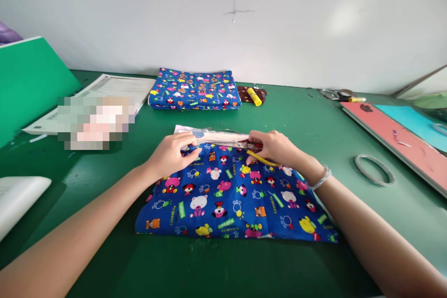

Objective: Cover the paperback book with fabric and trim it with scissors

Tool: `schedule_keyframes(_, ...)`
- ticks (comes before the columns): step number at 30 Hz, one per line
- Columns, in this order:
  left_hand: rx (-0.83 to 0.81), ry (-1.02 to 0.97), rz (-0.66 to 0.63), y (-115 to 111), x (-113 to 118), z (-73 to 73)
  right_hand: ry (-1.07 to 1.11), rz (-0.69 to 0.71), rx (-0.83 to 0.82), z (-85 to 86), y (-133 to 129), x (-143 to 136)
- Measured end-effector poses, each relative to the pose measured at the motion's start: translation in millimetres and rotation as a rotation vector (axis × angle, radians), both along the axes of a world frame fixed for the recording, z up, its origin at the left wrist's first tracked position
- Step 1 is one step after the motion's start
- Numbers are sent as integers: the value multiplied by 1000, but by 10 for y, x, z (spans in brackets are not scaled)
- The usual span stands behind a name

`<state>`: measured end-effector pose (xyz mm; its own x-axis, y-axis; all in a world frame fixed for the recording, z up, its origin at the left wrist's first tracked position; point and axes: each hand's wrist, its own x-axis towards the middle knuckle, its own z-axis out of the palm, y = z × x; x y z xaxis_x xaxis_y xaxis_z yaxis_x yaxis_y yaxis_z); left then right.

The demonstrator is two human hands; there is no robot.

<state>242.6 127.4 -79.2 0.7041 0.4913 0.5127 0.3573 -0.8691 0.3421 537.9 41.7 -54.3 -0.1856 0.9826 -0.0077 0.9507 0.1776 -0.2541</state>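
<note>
One blue cartoon-print fabric sheet spread on green table | gripping yellow-handled metal scissors in right hand | left hand at far edge, cannot tell if pinching | keep sheet taut, fingers clear

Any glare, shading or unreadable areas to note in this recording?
Head view: soft glare at upper right on the white backdrop; head view: table paler at right, darker toward bottom centre; head view: pixelation masks an area overlapping the paper; head view: print on the nearer fabric mostly legible.
</note>
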Motion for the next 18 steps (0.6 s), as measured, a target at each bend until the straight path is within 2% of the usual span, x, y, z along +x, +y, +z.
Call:
schedule_keyframes(5, 9, 2, 3, -1, 6, 4, -20, -5, 9, -9, 1, 4)
schedule_keyframes(10, 5, -10, -8, -8, 0, -2, 94, -110, 67, -58, 37, 42)
schedule_keyframes(14, 3, -7, -40, -9, -14, 9, 180, -17, 121, -89, 39, 36)
schedule_keyframes(18, -34, -4, -61, -1, -27, 19, 189, 39, 54, -62, 0, -56)
